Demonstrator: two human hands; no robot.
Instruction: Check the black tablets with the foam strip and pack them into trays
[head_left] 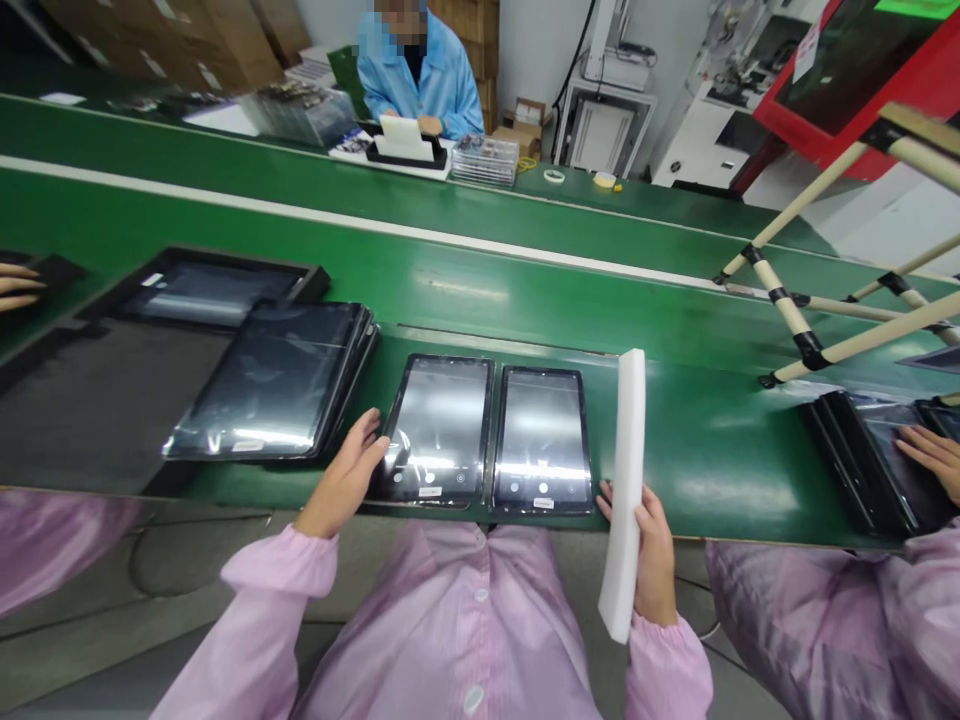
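Observation:
Two tablets with glossy screens lie side by side on the green bench before me, a left tablet (442, 420) and a right tablet (542, 430). My left hand (347, 470) is at the near left edge of the left tablet, its fingers stretched out and holding nothing. A long white foam strip (628, 470) stands on edge in my right hand (651, 540), just right of the right tablet. The thumb and fingers grip it from either side. Left of my left hand sits a stack of tablets (270, 370) in clear film.
A black foam tray (307, 285) holding a dark panel lies behind the stack. Co-workers' hands (934, 460) show at both sides, the right one on stacked tablets (862, 450). Across the bench sits a person in blue (457, 80). A pipe frame (795, 330) stands back right.

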